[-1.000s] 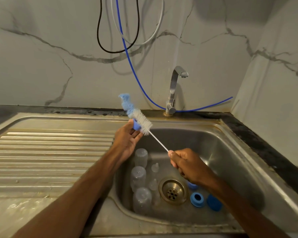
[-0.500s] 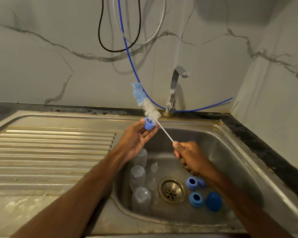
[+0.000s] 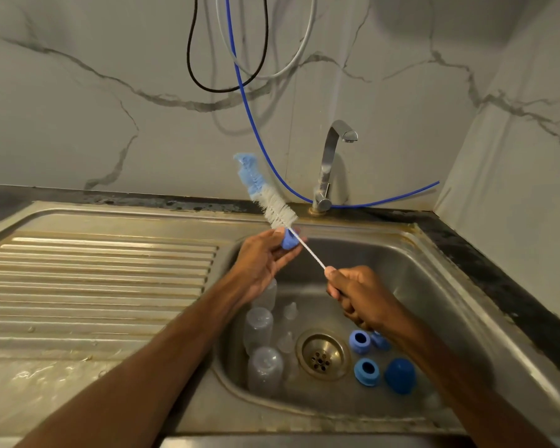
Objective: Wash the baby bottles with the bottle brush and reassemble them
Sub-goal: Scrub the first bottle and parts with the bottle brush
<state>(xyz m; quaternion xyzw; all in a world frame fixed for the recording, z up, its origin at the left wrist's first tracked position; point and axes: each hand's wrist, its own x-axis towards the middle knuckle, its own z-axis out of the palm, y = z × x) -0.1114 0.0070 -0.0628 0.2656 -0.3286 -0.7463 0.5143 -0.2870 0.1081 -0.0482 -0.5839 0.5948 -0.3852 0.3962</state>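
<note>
My left hand (image 3: 262,258) pinches a small blue bottle ring (image 3: 289,239) above the sink's left rim. The bottle brush (image 3: 270,197), white bristles with a blue tip, is pushed through the ring and sticks out up and to the left. My right hand (image 3: 358,294) grips the brush's thin white handle over the basin. Three clear bottles (image 3: 258,329) lie at the left of the basin with clear teats (image 3: 290,310) beside them. Two blue rings (image 3: 366,371), a partly hidden blue piece and a blue cap (image 3: 400,375) lie right of the drain.
The steel sink (image 3: 434,286) has a brass drain (image 3: 323,354) and a ribbed draining board (image 3: 94,279) at the left. A closed tap (image 3: 332,163) stands at the back. Black, grey and blue cables (image 3: 249,101) hang on the marble wall. A wall closes the right side.
The brush has slid further through the ring, bristles now well beyond it and tilted up-left. My right hand has followed the handle toward my left hand. The view has shifted slightly.
</note>
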